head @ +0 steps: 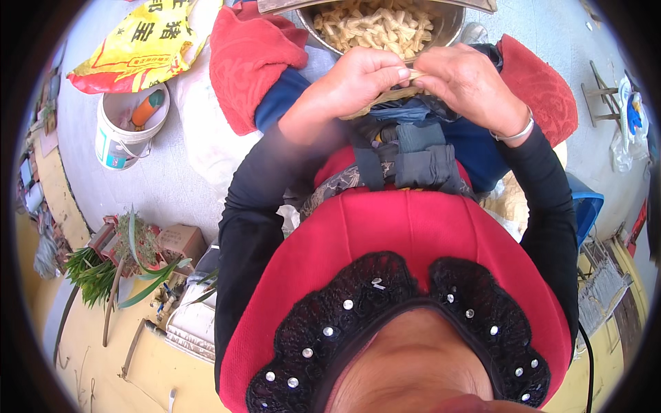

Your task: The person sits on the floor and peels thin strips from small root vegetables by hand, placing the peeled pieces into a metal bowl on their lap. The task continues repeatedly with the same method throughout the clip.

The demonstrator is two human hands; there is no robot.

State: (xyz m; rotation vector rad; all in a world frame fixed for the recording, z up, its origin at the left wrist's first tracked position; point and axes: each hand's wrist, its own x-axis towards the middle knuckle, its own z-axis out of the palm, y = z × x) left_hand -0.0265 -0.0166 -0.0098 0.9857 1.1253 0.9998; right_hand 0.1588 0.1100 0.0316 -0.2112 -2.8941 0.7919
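Over my lap, both hands meet at the near rim of a metal basin. My left hand (364,80) pinches one end of a thin pale strip (416,75), perhaps dried plant husk, between thumb and fingers. The strip's other end is gripped by my right hand (462,82), which has a silver bangle at the wrist. Just beyond them, the metal basin (457,32) holds a heap of short, folded, pale-yellow pieces (374,26). A longer yellowish strip (384,98) hangs below my hands, partly hidden by them.
A wooden board (361,4) lies across the basin's far side. Red cloths (253,67) cover both knees. To the left stand a white bucket (116,142) and a yellow printed sack (150,46); potted plants (134,248) are lower left. A blue plastic container (586,204) is at right.
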